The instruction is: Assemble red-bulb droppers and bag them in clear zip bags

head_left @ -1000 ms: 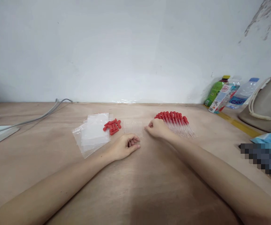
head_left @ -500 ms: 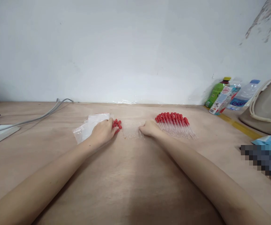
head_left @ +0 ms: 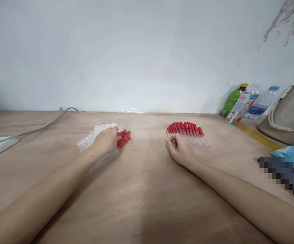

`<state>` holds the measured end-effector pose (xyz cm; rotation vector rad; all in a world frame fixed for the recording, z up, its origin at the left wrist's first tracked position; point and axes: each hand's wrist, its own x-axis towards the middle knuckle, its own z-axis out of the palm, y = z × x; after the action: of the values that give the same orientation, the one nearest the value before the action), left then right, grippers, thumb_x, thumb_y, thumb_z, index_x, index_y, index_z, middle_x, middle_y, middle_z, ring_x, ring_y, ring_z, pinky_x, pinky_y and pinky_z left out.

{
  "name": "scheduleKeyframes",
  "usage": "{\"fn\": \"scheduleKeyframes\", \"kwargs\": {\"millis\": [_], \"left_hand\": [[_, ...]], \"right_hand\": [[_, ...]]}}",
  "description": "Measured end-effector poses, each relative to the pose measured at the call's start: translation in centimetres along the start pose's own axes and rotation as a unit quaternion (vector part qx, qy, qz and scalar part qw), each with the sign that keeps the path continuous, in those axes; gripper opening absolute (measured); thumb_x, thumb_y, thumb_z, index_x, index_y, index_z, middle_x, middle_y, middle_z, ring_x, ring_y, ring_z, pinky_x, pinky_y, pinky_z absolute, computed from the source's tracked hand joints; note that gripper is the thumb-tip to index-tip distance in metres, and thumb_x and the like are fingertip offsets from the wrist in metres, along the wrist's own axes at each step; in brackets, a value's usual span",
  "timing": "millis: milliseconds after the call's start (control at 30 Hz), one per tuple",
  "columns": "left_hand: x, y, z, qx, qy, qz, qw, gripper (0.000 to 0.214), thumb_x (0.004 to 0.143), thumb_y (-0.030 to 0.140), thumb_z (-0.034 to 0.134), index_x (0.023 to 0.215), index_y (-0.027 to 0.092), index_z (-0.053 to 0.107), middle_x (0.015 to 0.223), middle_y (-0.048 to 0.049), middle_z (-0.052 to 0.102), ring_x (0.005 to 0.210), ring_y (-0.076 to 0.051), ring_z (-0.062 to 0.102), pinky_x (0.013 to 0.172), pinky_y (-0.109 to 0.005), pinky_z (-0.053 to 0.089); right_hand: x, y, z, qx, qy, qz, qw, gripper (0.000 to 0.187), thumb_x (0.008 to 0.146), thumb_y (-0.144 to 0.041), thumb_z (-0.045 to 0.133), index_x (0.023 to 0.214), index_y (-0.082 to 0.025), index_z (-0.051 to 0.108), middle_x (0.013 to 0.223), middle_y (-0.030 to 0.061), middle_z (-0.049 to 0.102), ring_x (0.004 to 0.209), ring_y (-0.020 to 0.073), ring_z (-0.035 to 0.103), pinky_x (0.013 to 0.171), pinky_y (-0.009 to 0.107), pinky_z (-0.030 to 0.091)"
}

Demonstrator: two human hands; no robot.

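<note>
A bare wooden table (head_left: 121,206) spreads out from the wearer, with 12 o'clock straight ahead. Nearest, toward 2 to 3 o'clock, lies a dark thing (head_left: 281,171), blurred out, with something blue (head_left: 293,149) just behind it. At 1 o'clock the right hand (head_left: 181,150) has its fingers curled in and pinched narrow, a thin clear tube (head_left: 166,133) showing at the tips. At 11 o'clock the left hand (head_left: 106,140) reaches over the bags (head_left: 105,161) to a small heap of red bulbs (head_left: 123,143), its fingers bent at the heap's near-left side; I cannot tell whether they grip one. Between the hands, at 12, a row of bare tubes (head_left: 140,141) lies side by side, with one or more set a little apart at the right end. Just past the right hand, the droppers (head_left: 186,128), bulbs on, fan out. Farther off are a cable (head_left: 41,128) toward 10, a hat (head_left: 293,110) at 2 and, left of it, bottles (head_left: 232,101) and a carton (head_left: 240,107). Behind everything rises the white wall (head_left: 147,54).
</note>
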<state>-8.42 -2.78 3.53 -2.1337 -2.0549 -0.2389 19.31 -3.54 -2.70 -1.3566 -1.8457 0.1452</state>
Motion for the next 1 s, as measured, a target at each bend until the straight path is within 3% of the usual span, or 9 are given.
{"fn": "scheduleKeyframes", "kwargs": {"millis": [67, 167, 333, 467, 667, 767, 900, 1000], "left_hand": [[-0.4, 0.8, 0.0, -0.023, 0.049, 0.024, 0.998, 0.022, 0.082, 0.024, 0.041, 0.095, 0.013, 0.056, 0.086, -0.0113, 0.057, 0.079, -0.024, 0.058, 0.065, -0.031, 0.042], [-1.5, 2.8, 0.4, -0.143, 0.117, 0.109, 0.977, 0.027, 0.086, 0.022, 0.034, 0.093, 0.015, 0.059, 0.088, -0.0079, 0.054, 0.078, -0.019, 0.057, 0.070, -0.030, 0.044], [-3.8, 5.7, 2.3, -0.330, 0.102, 0.217, 0.913, 0.014, 0.083, 0.022, 0.046, 0.090, 0.017, 0.057, 0.089, -0.0038, 0.059, 0.086, -0.017, 0.055, 0.077, -0.030, 0.043], [-4.6, 6.3, 3.7, -0.413, 0.036, 0.203, 0.887, 0.014, 0.083, 0.025, 0.049, 0.093, 0.018, 0.055, 0.092, -0.0036, 0.062, 0.086, -0.016, 0.057, 0.075, -0.028, 0.045], [-4.4, 6.1, 4.3, -0.463, -0.026, 0.190, 0.865, 0.036, 0.087, 0.028, 0.043, 0.122, 0.023, 0.045, 0.098, -0.0056, 0.062, 0.081, -0.016, 0.062, 0.078, -0.032, 0.046], [-4.3, 6.1, 4.2, -0.501, -0.033, 0.194, 0.843, 0.027, 0.088, 0.027, 0.041, 0.112, 0.020, 0.050, 0.100, -0.0068, 0.060, 0.082, -0.016, 0.062, 0.079, -0.031, 0.045], [-4.1, 6.3, 4.1, -0.525, 0.005, 0.173, 0.833, 0.013, 0.084, 0.025, 0.049, 0.095, 0.018, 0.048, 0.088, -0.0036, 0.058, 0.084, -0.015, 0.058, 0.076, -0.029, 0.045], [-4.0, 6.4, 4.3, -0.554, -0.005, 0.179, 0.813, 0.013, 0.080, 0.025, 0.055, 0.080, 0.017, 0.045, 0.087, -0.0036, 0.057, 0.082, -0.014, 0.056, 0.074, -0.028, 0.044]], "right_hand": [[-0.6, 0.7, -0.4, 0.023, 0.016, -0.036, 0.999, 0.021, 0.082, -0.036, 0.044, 0.078, -0.017, 0.050, 0.068, 0.0029, 0.057, 0.056, 0.0122, 0.050, 0.051, 0.024, 0.035], [-1.1, 1.4, -0.7, 0.027, 0.030, -0.112, 0.993, 0.021, 0.084, -0.033, 0.044, 0.088, -0.016, 0.054, 0.071, 0.0053, 0.059, 0.066, 0.0158, 0.054, 0.059, 0.027, 0.040], [-1.4, 1.4, -0.7, 0.002, 0.013, -0.219, 0.976, 0.021, 0.087, -0.028, 0.041, 0.097, -0.016, 0.056, 0.075, 0.0067, 0.060, 0.072, 0.0173, 0.054, 0.065, 0.030, 0.042], [-1.5, 1.1, -0.8, 0.005, -0.023, -0.234, 0.972, 0.018, 0.086, -0.025, 0.043, 0.092, -0.017, 0.058, 0.074, 0.0056, 0.059, 0.070, 0.0161, 0.053, 0.063, 0.029, 0.041], [-1.6, 0.7, -1.1, 0.012, -0.060, -0.243, 0.968, 0.012, 0.083, -0.023, 0.046, 0.086, -0.017, 0.057, 0.070, 0.0033, 0.057, 0.067, 0.0145, 0.050, 0.064, 0.028, 0.038], [-1.6, 0.6, -1.2, 0.014, -0.072, -0.252, 0.965, 0.012, 0.083, -0.022, 0.046, 0.085, -0.017, 0.056, 0.069, 0.0030, 0.057, 0.068, 0.0144, 0.050, 0.065, 0.028, 0.037], [-1.6, 0.4, -1.3, 0.012, -0.075, -0.255, 0.964, 0.010, 0.083, -0.022, 0.046, 0.084, -0.018, 0.056, 0.070, 0.0028, 0.058, 0.069, 0.0142, 0.051, 0.066, 0.028, 0.035], [-1.8, 0.2, -1.3, 0.007, -0.076, -0.260, 0.963, 0.011, 0.083, -0.022, 0.046, 0.084, -0.018, 0.056, 0.071, 0.0026, 0.059, 0.068, 0.0138, 0.052, 0.067, 0.029, 0.033]]}}
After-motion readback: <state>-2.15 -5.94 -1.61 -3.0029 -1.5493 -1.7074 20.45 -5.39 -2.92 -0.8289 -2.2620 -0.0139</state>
